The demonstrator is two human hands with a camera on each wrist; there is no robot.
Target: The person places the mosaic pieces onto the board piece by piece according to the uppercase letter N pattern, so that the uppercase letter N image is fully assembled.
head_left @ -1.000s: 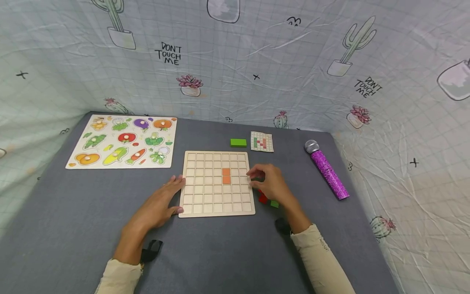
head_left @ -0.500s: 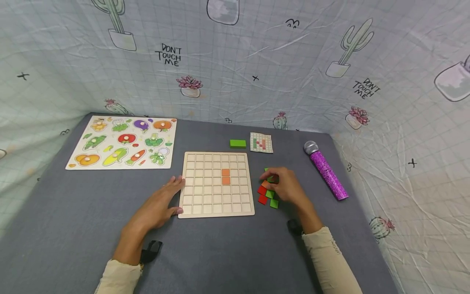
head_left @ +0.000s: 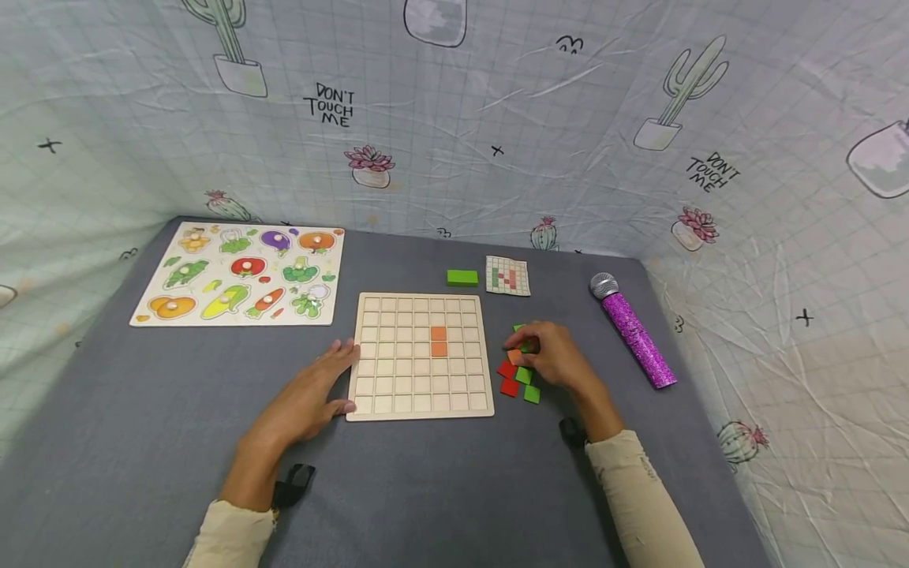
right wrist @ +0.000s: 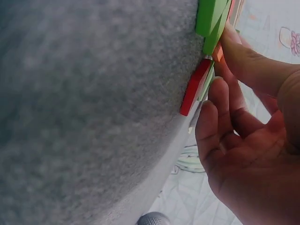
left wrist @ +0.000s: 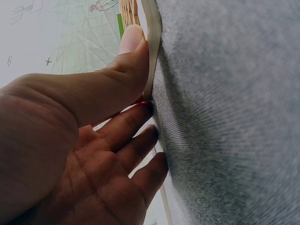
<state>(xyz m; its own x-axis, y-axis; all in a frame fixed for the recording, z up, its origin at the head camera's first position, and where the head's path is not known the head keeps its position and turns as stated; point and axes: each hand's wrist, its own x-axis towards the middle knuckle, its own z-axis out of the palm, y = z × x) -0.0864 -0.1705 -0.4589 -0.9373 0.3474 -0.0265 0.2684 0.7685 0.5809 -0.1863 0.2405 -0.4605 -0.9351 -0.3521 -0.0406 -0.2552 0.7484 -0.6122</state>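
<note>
Right hand [head_left: 555, 356] pinches orange square tile [head_left: 514, 357]; lift level, clear of red square tiles [head_left: 506, 369]. Left hand [head_left: 305, 396], fingers apart, braces pale wooden grid board [head_left: 403, 368].

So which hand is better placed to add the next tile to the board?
Probably the right hand: it seems to pinch an orange tile beside the board, while the left hand rests against the board's left edge.

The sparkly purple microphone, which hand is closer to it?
Right. The right hand is at the loose colored tiles, left of the purple microphone; the left hand is farther off, across the wooden grid board, touching its left edge.
</note>
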